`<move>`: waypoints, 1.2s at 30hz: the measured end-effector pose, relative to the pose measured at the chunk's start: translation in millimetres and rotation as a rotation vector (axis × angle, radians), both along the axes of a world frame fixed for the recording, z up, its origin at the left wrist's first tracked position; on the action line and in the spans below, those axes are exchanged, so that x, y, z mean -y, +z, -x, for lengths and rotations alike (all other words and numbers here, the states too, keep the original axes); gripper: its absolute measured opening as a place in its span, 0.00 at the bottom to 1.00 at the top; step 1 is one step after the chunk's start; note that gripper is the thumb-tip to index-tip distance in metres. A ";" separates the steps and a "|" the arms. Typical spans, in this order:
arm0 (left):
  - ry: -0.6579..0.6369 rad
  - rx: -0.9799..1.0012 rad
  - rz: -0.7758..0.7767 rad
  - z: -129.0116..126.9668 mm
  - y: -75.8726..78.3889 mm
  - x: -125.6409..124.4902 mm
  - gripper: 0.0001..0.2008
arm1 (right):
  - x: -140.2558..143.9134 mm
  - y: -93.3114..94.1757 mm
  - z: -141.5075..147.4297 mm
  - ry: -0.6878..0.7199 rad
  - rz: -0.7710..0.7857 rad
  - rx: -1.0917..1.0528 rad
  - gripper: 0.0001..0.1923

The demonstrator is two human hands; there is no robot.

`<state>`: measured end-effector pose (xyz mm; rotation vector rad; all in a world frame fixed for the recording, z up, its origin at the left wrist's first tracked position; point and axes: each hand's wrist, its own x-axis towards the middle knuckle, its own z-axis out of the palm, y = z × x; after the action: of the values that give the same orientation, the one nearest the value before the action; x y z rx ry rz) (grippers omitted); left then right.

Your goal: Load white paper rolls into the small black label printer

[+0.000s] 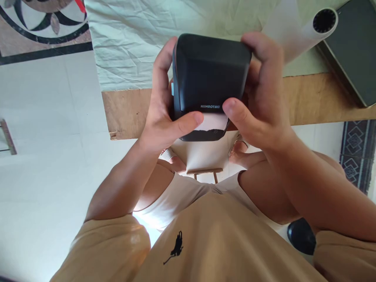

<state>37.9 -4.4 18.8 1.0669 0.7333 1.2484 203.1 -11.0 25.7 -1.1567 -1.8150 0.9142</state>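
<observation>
A black label printer (211,72) marked NIIMBOT is held up above the front edge of the table, between both hands. My left hand (164,105) wraps its left side, the thumb lying at the white paper strip (213,120) that shows below the lid. On the other side my right hand (264,94) grips the printer, its thumb pressed near the lettering and its fingers round the far right corner. The strip has a torn-looking lower edge. A small light-blue part (172,89) sticks out on the printer's left side. The lid looks closed.
A pale green cloth (126,43) covers the table, leaving a bare wooden edge (126,111) at the front. At the right lie a white roll (305,41) and a dark flat tray-like object (349,51). Below stands a small wooden stool (205,171).
</observation>
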 end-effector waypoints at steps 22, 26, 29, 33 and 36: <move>-0.078 0.111 0.030 -3.6 4.4 -1.2 0.20 | -8.7 -0.1 2.6 0.140 0.085 -0.187 0.35; -0.096 0.161 0.201 -3.5 10.3 -3.6 0.20 | -6.0 0.4 2.2 0.112 0.119 -0.170 0.34; -0.078 0.129 0.266 -3.4 11.1 -4.0 0.22 | -5.5 0.3 1.2 0.075 0.064 -0.157 0.34; -0.075 0.112 0.279 -1.6 6.2 -4.5 0.23 | -4.9 1.9 1.0 0.101 0.017 -0.145 0.35; -0.039 0.177 0.245 0.1 2.3 -5.8 0.20 | -5.2 1.6 1.4 0.134 0.023 -0.134 0.38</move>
<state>37.8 1.4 21.1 0.7579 0.7053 1.1692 201.7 -5.8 27.3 -0.9724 -1.7935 1.0664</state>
